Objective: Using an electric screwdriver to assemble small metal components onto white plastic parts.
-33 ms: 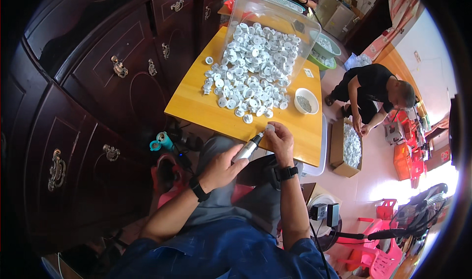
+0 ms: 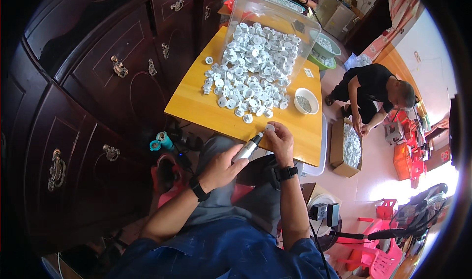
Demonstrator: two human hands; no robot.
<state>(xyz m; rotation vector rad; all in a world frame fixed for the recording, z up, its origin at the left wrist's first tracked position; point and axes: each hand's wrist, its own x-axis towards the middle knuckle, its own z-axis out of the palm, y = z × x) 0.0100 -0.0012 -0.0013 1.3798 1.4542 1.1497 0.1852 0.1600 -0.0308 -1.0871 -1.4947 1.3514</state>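
Observation:
My left hand [image 2: 222,170] is wrapped round a silver, cylindrical electric screwdriver [image 2: 246,151] with a black tapered nose. Its tip points up and to the right, at the small white plastic part [image 2: 269,128] pinched in the fingers of my right hand [image 2: 281,142]. Tip and part meet or nearly meet; the exact contact is too small to tell. Both hands are at the near edge of the yellow table [image 2: 196,112]. Beyond them lies a heap of similar white plastic parts [image 2: 253,77], spilling from a clear plastic bin [image 2: 309,30] tipped on its side.
A white bowl [image 2: 312,109] of small metal pieces stands on the table's right. Dark wooden cabinets [image 2: 108,116] line the left. On the right, a person [image 2: 376,89] bends over a cardboard box [image 2: 338,153] of white parts. A pink plastic chair [image 2: 386,262] stands lower right.

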